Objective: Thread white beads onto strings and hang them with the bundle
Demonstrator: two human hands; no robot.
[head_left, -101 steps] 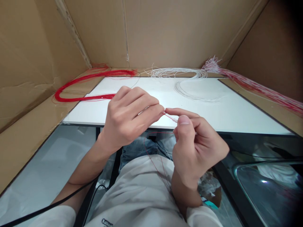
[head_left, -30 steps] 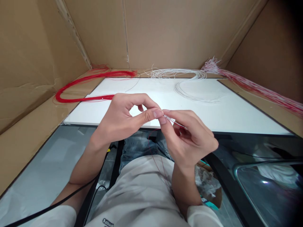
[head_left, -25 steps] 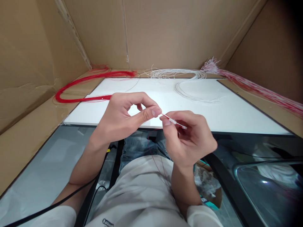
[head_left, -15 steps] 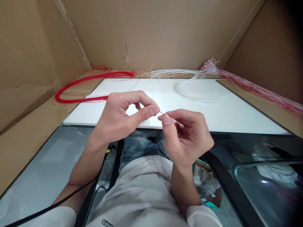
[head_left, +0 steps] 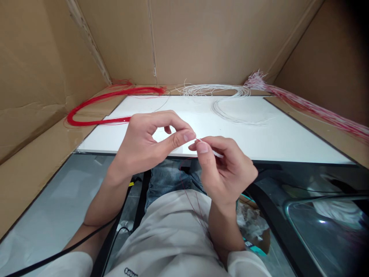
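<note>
My left hand (head_left: 157, 140) is closed, thumb and forefinger pinching the end of a thin reddish wire (head_left: 196, 139). Just to its right, my right hand (head_left: 223, 165) pinches the same wire between thumb and fingers. A small white piece (head_left: 218, 154), perhaps a connector, shows behind the right thumb; most of it is hidden by the fingers. The two sets of fingertips are nearly touching above the front edge of the white board (head_left: 276, 134). Thin red strands (head_left: 188, 199) hang below the hands, in front of the grey shirt.
A bundle of red wires (head_left: 82, 109) curves along the back left. White wires (head_left: 227, 91) lie coiled at the back middle. Mixed red and white wires (head_left: 319, 107) stretch along the right. Cardboard walls (head_left: 207, 42) enclose the board. An open box with clear plastic (head_left: 252, 223) stands below right.
My right hand has turned slightly and shifted a little left, so less of the white piece shows. My left hand has hardly moved and keeps its pinch.
</note>
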